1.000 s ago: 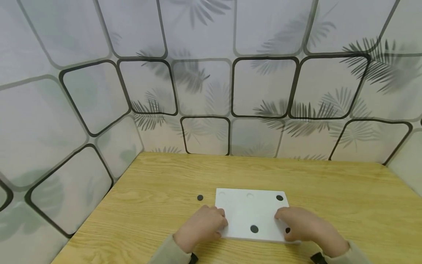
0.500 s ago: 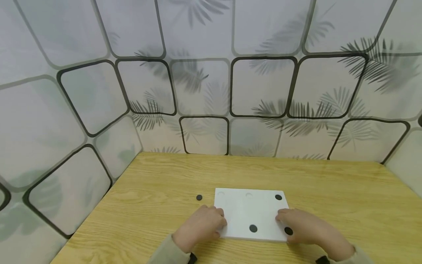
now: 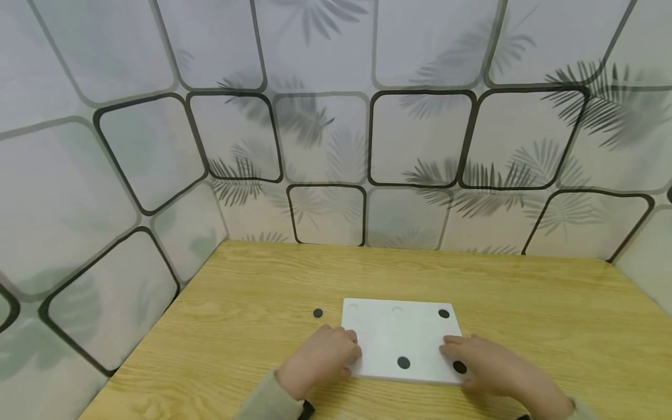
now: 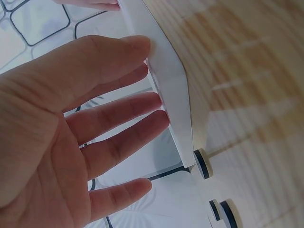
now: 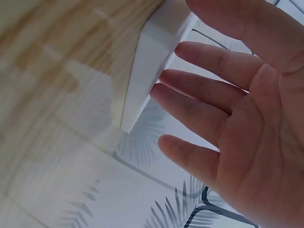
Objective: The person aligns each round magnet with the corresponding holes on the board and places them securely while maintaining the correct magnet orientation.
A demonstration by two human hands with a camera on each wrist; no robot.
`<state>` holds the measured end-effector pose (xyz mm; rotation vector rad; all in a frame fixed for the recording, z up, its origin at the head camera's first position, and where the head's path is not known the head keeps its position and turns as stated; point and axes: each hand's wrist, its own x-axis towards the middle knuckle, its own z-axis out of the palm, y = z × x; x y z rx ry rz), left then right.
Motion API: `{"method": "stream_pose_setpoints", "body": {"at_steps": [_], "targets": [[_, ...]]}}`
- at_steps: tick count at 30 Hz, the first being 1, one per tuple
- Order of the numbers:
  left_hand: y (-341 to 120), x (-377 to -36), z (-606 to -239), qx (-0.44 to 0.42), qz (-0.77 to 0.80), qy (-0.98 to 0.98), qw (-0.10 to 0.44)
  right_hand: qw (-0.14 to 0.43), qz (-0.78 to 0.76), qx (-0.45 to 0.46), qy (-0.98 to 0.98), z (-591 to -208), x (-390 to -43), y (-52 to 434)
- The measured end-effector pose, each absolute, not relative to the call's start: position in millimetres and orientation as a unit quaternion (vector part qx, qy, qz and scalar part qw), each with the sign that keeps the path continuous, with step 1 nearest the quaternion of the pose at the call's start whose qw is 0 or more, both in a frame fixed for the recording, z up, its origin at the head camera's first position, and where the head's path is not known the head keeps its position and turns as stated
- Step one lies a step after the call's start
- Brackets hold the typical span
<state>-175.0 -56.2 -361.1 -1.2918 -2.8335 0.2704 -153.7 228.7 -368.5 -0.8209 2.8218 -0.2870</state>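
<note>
The white board (image 3: 388, 338) lies flat on the bench (image 3: 262, 286) between the left hand (image 3: 321, 357) and the right hand (image 3: 496, 363). The left fingers (image 4: 118, 114) are stretched out and spread, their tips at the board's left end, thumb against its side. The right fingers (image 5: 213, 59) are likewise straight and apart at the opposite end, just beside the corner disc (image 3: 459, 367). A loose black disc (image 3: 318, 313) lies on the bench beyond the left hand, near the board.
</note>
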Motion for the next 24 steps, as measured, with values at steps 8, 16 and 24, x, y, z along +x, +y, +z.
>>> {"method": "stream_pose_setpoints", "body": {"at_steps": [8,16,24], "targets": [[-57.3,-176.2,-363.0,-0.412,0.095,-0.906,0.009,0.092,-0.092,-0.281,0.951,-369.9,-153.8,228.8],[-57.1,-176.5,-362.2,-0.412,0.082,-0.907,0.001,0.102,-0.087,-0.278,0.951,-369.7,-153.9,229.2],[-58.0,-176.4,-361.7,-0.420,0.081,-0.904,0.009,0.100,-0.088,-0.279,0.951,-370.0,-153.9,230.1]]}}
